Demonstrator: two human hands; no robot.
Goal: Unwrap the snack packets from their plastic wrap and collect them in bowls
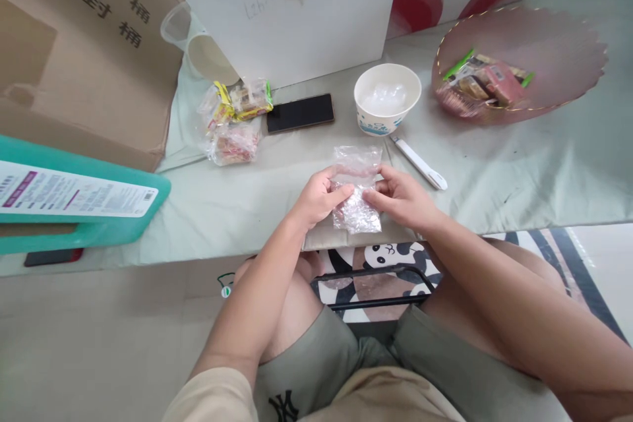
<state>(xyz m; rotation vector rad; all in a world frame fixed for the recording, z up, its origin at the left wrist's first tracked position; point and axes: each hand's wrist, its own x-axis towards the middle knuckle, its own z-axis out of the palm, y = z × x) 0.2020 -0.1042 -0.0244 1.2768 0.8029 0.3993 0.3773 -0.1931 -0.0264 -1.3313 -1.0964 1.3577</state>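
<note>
Between my two hands is a clear, crinkled plastic bag (pixel 357 214), held over the front edge of the cloth-covered table. My left hand (pixel 319 198) pinches its left side with the thumb on top. On the other side, my right hand (pixel 403 196) grips it the same way. Glare on the plastic hides whatever is inside. Just beyond my right hand lies a slim white tool (pixel 420 163), perhaps a utility knife. A white paper bowl (pixel 387 99) with clear plastic in it stands behind the bag.
A black phone (pixel 301 113) lies beside several wrapped snacks (pixel 235 122). At the right, a pink scalloped basket (pixel 554 53) holds more packets. White (pixel 297 20) and brown (pixel 93 46) cardboard boxes line the back and left. A teal container (pixel 119 224) stands at the left front.
</note>
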